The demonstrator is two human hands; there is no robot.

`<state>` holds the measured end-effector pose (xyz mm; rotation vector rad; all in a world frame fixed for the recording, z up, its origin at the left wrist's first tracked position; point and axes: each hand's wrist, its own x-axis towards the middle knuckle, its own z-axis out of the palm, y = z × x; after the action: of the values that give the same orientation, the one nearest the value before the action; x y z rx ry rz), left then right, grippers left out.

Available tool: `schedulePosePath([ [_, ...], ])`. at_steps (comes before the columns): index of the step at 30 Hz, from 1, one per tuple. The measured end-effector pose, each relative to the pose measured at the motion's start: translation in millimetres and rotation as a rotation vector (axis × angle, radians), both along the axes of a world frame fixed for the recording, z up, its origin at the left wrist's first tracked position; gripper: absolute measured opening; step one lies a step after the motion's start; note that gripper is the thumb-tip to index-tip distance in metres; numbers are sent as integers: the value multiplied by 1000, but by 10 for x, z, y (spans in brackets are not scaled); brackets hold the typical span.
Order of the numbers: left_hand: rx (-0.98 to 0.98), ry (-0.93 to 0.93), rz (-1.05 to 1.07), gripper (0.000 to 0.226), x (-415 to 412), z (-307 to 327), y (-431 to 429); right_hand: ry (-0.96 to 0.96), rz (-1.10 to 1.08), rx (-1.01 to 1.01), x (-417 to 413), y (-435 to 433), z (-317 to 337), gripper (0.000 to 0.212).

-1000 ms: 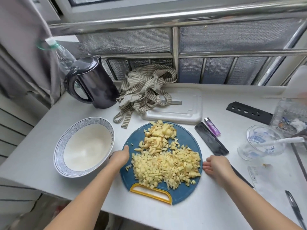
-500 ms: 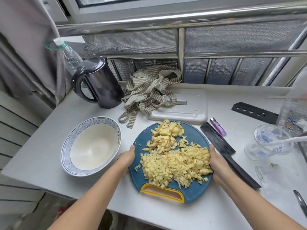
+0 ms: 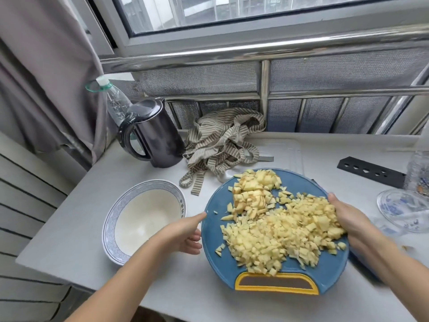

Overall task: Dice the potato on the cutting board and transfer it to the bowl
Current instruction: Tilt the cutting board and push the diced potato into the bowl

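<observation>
A round blue cutting board with a yellow-rimmed handle slot carries a heap of diced potato. It is raised off the counter, held at both sides. My left hand grips its left edge, thumb on top and fingers curled beneath. At the right edge my right hand grips the board, thumb up and fingers hidden under it. The white bowl with a blue patterned rim stands empty on the counter just left of the board.
A black kettle and a plastic bottle stand at the back left. A striped cloth lies behind the board. A black perforated strip and a glass dish are at the right. The counter's near edge is close.
My right hand moved from the counter onto the board's right edge. Both hands have now lifted the board off the counter, and the view has tilted up.
</observation>
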<state>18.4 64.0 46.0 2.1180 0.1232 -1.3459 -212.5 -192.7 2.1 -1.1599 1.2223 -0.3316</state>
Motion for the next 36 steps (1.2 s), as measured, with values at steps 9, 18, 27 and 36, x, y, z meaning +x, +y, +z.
schedulePosePath([
  [9,-569,-509,-62,30,183,675,177,-52,99,-57,381,157,433,40],
  [18,-381,-934,-209,53,605,629,761,-128,178,102,959,619,374,42],
  [27,-666,167,361,59,1139,380,1440,-183,223,155,1578,1134,378,43],
  [36,-623,80,526,52,1728,145,2194,-226,326,58,2445,1803,362,51],
])
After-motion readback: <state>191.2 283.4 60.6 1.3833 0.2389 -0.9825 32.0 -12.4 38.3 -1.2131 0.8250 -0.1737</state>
